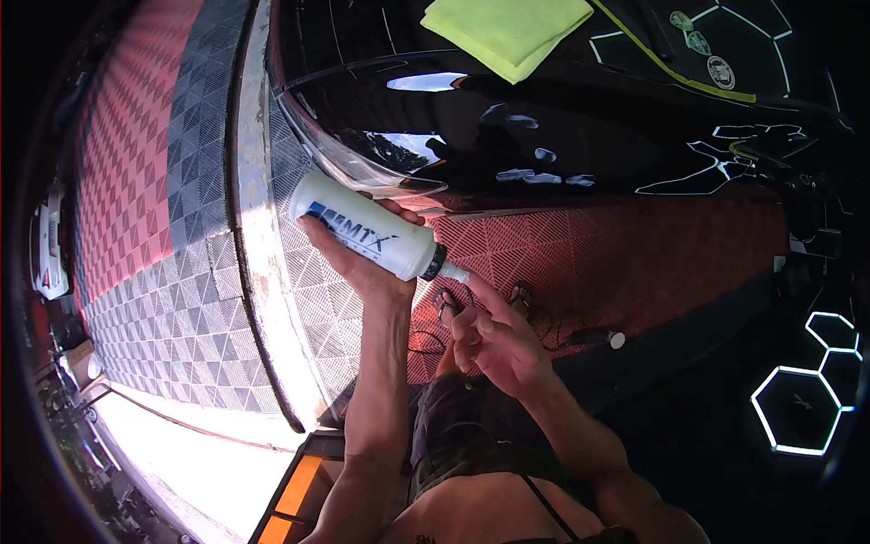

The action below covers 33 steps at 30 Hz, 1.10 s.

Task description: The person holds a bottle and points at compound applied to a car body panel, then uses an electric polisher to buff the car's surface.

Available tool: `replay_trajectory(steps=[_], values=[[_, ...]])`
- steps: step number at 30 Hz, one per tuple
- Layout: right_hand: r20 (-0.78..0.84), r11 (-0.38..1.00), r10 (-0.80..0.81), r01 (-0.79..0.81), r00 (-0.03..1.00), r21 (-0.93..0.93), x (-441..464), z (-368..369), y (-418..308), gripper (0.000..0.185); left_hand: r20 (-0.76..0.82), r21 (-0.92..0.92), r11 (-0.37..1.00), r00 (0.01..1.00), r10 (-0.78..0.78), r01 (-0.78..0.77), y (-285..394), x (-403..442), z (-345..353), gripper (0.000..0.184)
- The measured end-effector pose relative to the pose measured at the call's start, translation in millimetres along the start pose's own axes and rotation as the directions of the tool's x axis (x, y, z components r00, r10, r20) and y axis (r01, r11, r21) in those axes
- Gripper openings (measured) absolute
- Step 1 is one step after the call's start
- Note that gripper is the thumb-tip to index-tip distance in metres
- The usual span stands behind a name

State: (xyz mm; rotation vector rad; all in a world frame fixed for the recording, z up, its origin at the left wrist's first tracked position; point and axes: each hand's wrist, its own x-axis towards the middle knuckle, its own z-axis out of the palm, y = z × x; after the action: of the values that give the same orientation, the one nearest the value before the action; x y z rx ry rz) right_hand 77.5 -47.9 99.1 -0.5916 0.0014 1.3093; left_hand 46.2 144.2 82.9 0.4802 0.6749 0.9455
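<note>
My left hand point(349, 263) is wrapped round a white squeeze bottle point(367, 231) with blue and black lettering. The bottle lies tilted, its black collar and pale nozzle pointing down to the right. At the nozzle tip is the outstretched index finger of my right hand point(503, 340); the other fingers are partly curled, and I see nothing held in them. Just beyond the bottle is the glossy black car point(362, 118), its headlight close to my left hand. A folded yellow-green cloth point(507, 32) rests on the car's top surface.
Red and grey floor tiles point(580, 272) lie under my feet, with a dark cylindrical object point(598, 338) on them. An orange-and-black cart point(294, 494) stands close by my left arm. A white car point(50, 240) is at the far left. Hexagonal lights reflect in the bodywork.
</note>
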Motion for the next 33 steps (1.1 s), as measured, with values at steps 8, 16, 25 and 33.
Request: replay_trajectory(steps=[8, 16, 25, 33], values=[[0.046, 0.991, -0.008, 0.001, 0.999, 0.131, -13, -8, -1, 0.062, 0.083, -0.016, 0.999, 0.995, -0.049, 0.051, -12, 1, -10, 0.072], [0.029, 0.973, -0.028, 0.021, 0.999, 0.231, -16, -29, -22, 0.072, -0.063, 0.024, 1.0, 0.998, -0.003, 0.004, -31, 5, -25, 0.068], [-0.368, -0.179, -0.521, -0.52, 0.77, -0.835, 48, -148, -141, 0.094, -0.066, -0.257, 0.926, 0.951, -0.302, 0.277, -35, -26, -109, 0.076], [-0.238, -0.06, -0.48, -0.303, 0.844, -0.951, 129, -98, -179, 0.085, -0.211, -0.206, 0.946, 0.933, -0.292, 0.25, -44, -46, -119, 0.069]])
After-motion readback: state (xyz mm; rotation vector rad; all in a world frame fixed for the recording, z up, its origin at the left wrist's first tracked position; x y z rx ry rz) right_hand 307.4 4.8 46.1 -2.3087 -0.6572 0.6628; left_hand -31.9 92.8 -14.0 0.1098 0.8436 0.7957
